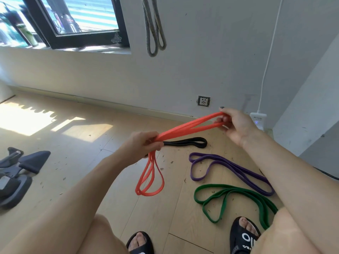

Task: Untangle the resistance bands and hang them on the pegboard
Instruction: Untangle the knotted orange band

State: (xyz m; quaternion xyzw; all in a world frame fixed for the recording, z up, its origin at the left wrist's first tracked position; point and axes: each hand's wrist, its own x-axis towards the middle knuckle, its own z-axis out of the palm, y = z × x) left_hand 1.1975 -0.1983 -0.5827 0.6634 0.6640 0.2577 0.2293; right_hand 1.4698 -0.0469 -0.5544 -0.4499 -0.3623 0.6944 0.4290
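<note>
One grey resistance band [154, 28] already hung on the wall at twelve o'clock, its top cut off by the frame, so whatever peg held it could not be seen; no pegboard was visible at all. The orange band [185, 129] was in hand at the centre of the view: the left hand [142, 145] was closed around its bunched middle, with two loops dangling below toward six o'clock, and the right hand [233, 123] pinched the far end at two o'clock, the strands drawn taut between them. Three bands remained on the wooden floor [91, 136]: a black band [190, 143] just behind the left hand, a purple band [229, 167] at four o'clock, and a green band [231, 198] at five o'clock, partly hidden by the right forearm. Judged so, roughly one of five was done. Whether the orange band was knotted inside the left fist could not be told.
</note>
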